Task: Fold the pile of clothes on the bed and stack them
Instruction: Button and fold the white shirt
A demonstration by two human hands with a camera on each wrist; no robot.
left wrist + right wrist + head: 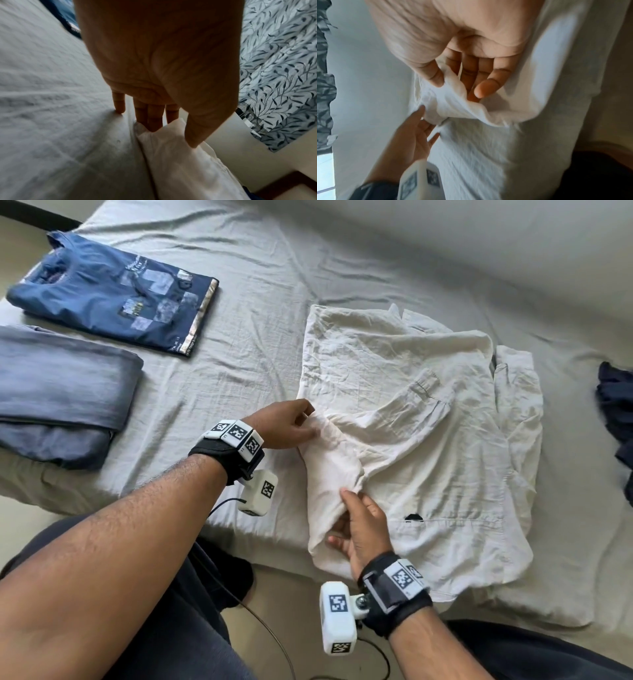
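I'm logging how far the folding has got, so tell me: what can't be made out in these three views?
- Dark garment, head view: cut off by the right edge, type unclear.
- Grey folded item, head view: cut off by the left edge.
- White shirt: its folded layers hide the front.
- Left hand, left wrist view: shadowed; the shirt hides its fingertips.
- Right hand, right wrist view: blurred.

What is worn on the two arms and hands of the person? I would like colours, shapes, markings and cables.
Both forearms are bare, with no sleeves or gloves. The left wrist wears a black strap carrying white blocks printed with black square codes, and a white boxy camera hangs below it with a thin dark cable. The right wrist has a similar black and grey strap, a coded tag and a white camera box.
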